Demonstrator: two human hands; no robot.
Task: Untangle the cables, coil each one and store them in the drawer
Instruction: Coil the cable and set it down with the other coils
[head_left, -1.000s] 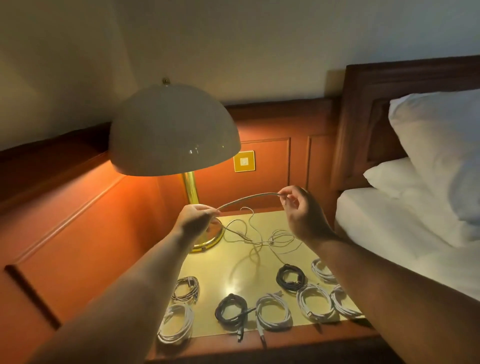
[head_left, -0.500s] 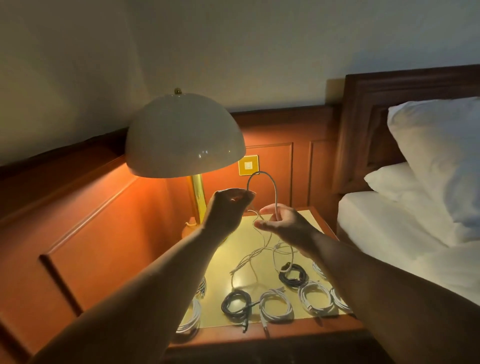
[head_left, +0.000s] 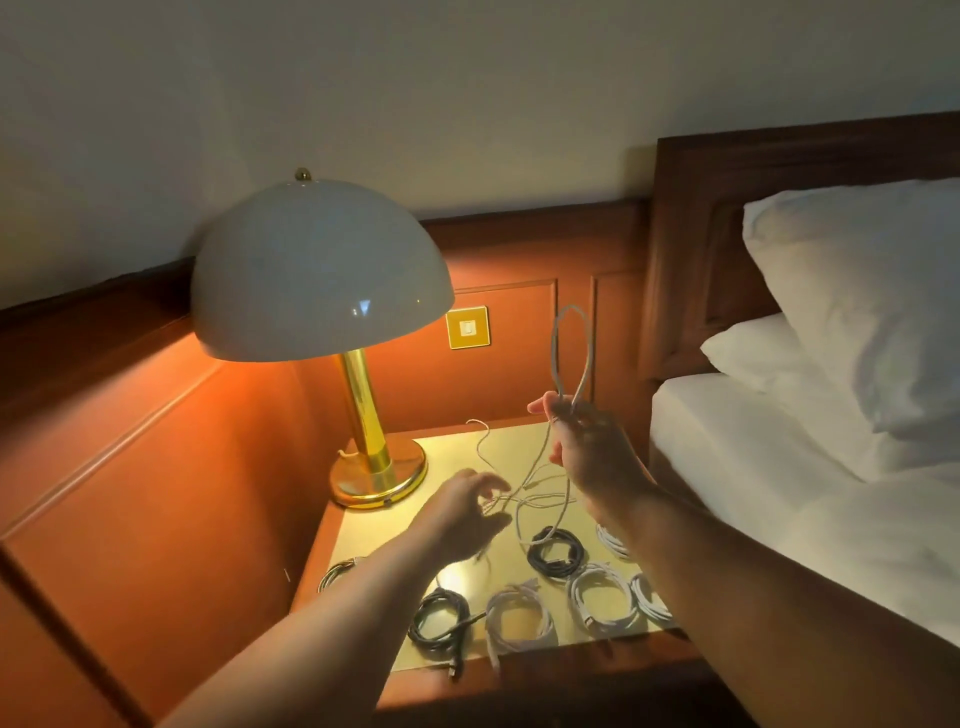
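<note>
White cable (head_left: 570, 358) loop now stands tall above right hand (head_left: 587, 447), pinched tight. Left hand (head_left: 467, 514) let go, dropped lower, fingers spread over loose cable below. No writing readable.

Single head-worn view. We look forward and down from above onto the yellow-topped wooden nightstand (head_left: 379, 525), close, at arm's reach. White dome lamp (head_left: 319, 270) far left; white-sheeted bed (head_left: 779, 467) right.
</note>
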